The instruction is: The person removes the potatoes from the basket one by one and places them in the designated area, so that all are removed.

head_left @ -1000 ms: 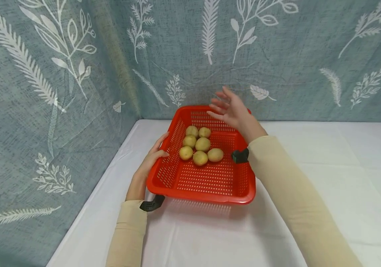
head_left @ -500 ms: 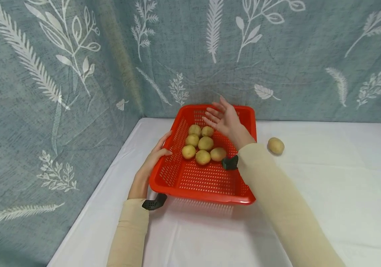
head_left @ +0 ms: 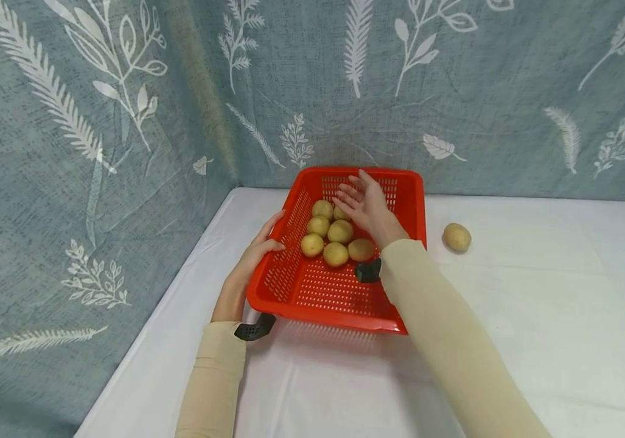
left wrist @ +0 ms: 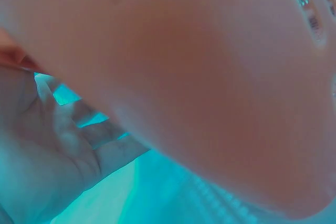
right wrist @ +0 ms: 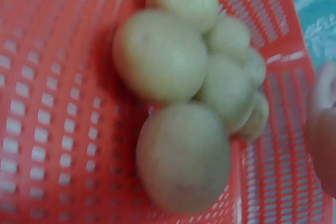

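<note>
A red plastic basket [head_left: 328, 317] with slotted walls holds several potatoes [head_left: 336, 254], bunched toward its left and back. My left hand [head_left: 246, 264] grips the basket's left rim, thumb over the edge and fingers along the outside. In the left wrist view, the basket's blurred wall [left wrist: 199, 77] covers part of that hand [left wrist: 52, 150]. Above the back of the basket, my right hand [head_left: 369, 207] is spread with nothing in it, partly hiding a potato. The right wrist view shows potatoes [right wrist: 184, 156] close up and a bit of the right hand at the edge.
A single potato [head_left: 457, 237] lies on the white tablecloth [head_left: 553, 316], right of the basket. A blue-green curtain [head_left: 312, 73] with white leaf prints hangs close behind the basket and along the left side.
My right hand has come left and down over the basket, and the potato on the cloth, earlier hidden by the arm, shows now. My left hand stays on the rim.
</note>
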The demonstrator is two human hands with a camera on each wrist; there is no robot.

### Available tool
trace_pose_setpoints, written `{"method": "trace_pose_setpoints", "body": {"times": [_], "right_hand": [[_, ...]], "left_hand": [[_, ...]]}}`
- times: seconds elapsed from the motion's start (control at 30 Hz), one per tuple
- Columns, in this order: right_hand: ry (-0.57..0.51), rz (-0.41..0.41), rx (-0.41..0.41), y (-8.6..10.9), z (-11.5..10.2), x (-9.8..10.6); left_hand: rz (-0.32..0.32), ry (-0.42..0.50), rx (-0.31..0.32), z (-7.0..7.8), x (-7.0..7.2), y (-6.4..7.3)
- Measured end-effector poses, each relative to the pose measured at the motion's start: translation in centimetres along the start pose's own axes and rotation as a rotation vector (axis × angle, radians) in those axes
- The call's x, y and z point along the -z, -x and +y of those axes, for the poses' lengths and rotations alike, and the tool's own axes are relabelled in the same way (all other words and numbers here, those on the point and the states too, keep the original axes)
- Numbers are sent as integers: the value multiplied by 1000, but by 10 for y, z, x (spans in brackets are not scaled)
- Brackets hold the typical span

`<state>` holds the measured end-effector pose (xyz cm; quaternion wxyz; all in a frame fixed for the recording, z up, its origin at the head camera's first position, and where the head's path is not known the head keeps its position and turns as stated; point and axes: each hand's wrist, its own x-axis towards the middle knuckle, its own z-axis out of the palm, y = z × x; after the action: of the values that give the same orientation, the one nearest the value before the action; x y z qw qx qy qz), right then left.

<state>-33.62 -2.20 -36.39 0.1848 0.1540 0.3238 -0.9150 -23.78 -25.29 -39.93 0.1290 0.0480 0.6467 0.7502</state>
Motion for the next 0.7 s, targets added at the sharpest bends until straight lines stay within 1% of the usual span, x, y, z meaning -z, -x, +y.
{"method": "trace_pose_setpoints", "body": {"times": [0.13,0.2,0.27,0.37,0.5,0.57,0.63,0.7], "right_hand": [[163,76,-23,1,-1,6],[214,106,-28,1,-2,8],[278,122,-22,2,-2,8],[411,159,-2,2,-3,9],[670,236,29,2,-2,11],[827,265,34,1,-2,13],[988,273,27,2,-2,14],[1135,248,19,4,-1,16]], "left_hand": [[-2,6,-1,1,-1,0],[-3,9,1,1,-2,0],[0,8,2,1,-2,0],[1,8,3,1,-2,1],[2,0,-3,2,-2,2],[6,-7,-2,3,-1,2],[11,-14,4,4,-1,1],[15,-19,12,5,0,1]]}}
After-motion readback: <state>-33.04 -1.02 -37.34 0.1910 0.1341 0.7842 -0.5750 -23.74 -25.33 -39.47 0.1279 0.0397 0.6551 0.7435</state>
